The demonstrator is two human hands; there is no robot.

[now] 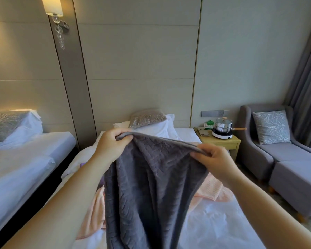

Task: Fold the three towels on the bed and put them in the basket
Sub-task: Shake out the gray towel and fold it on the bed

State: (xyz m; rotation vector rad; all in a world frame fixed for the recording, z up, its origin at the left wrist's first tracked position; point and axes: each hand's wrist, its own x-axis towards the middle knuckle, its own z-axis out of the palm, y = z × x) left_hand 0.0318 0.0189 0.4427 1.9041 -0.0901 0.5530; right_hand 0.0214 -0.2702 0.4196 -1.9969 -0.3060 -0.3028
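A grey plush towel [151, 186] hangs in the air over the bed [219, 227], held up by its top edge. My left hand [111, 146] pinches the left part of that edge and my right hand [214, 160] pinches the right part. Behind it a pink towel [214, 187] lies spread on the white sheet, showing on both sides of the grey one. A bit of purple cloth [83, 165] peeks out beside my left forearm. No basket is in view.
A second bed [25, 159] stands to the left across a narrow gap. Pillows [151, 123] lie at the head of the bed. A wooden nightstand [221, 141] with a pot on a hotplate [223, 129] stands to the right, then a grey armchair [276, 150] and curtains [305, 87].
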